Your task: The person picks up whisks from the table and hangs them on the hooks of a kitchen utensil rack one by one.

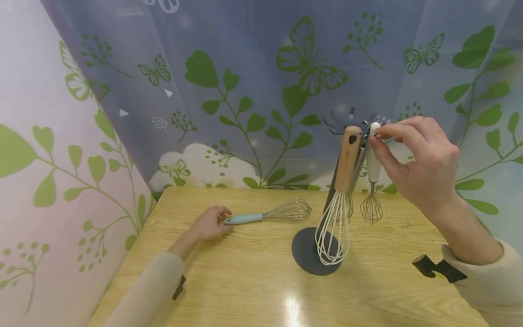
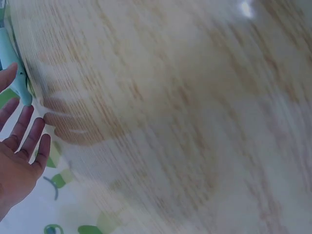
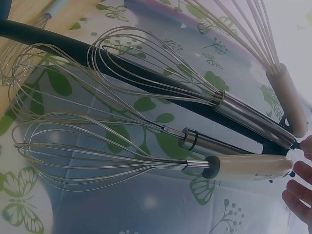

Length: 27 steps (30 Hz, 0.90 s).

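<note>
At the upper right in the head view, my right hand (image 1: 425, 159) pinches the top of a white-handled whisk (image 1: 373, 165) between thumb and forefinger. This whisk hangs upright, wires down, beside the hooks of a dark stand (image 1: 304, 252); whether its loop sits on a hook is hidden by the fingers. A whisk with a wooden handle (image 1: 348, 159) and white wires hangs on the near side. Two steel-handled whisks (image 3: 256, 117) show in the right wrist view. My left hand (image 1: 211, 223) rests at the handle end of a light-blue whisk (image 1: 245, 219) lying on the table, fingers spread.
The stand's round base sits on a wooden table (image 1: 253, 281), right of the lying whisk. Patterned cloth (image 1: 245, 54) with leaves and butterflies rises behind the table's back edge and along its left side.
</note>
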Motion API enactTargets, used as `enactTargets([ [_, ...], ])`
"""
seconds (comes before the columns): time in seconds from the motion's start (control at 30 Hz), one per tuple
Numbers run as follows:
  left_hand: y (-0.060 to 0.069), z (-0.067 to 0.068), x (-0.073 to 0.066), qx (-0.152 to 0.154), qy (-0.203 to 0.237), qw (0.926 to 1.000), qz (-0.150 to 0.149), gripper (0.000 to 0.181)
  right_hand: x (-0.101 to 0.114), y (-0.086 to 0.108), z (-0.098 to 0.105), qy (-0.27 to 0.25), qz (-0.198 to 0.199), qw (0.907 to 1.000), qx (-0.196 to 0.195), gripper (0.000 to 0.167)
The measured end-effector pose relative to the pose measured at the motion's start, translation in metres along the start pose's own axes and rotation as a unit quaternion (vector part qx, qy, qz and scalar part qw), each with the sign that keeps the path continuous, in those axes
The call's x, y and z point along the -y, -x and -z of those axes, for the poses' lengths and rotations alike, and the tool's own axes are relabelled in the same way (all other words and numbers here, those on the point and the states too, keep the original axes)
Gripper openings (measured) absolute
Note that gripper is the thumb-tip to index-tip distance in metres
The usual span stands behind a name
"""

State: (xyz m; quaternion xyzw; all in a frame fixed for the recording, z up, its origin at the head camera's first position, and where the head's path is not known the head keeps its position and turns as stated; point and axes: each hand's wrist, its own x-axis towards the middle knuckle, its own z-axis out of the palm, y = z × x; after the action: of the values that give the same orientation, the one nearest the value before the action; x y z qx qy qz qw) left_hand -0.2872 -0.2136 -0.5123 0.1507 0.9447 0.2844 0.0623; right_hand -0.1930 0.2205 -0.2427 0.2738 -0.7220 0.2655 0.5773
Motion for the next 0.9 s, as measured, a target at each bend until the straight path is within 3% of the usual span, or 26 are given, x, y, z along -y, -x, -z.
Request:
enactTargets([
  [0.23,-0.0011,-0.0027,-0.0006,0.003,0.006,1.0000,0.000,0.047,-0.0002,-0.0001,0.0012,0.003,-0.001,1.0000,0.006,0.014],
  [0.63,-0.0010,-0.0078,0.0012,-0.009,-0.026,0.9995,-0.017,0.038,-0.0045,0.0007,-0.0002,0.011,0.003,0.9999,0.007,0.013],
  [0.9,0.0009,-0.0094,0.0027,-0.015,-0.034,0.9992,-0.012,0.030,-0.0006,0.0002,-0.0001,0.005,0.000,1.0000,0.001,0.012],
])
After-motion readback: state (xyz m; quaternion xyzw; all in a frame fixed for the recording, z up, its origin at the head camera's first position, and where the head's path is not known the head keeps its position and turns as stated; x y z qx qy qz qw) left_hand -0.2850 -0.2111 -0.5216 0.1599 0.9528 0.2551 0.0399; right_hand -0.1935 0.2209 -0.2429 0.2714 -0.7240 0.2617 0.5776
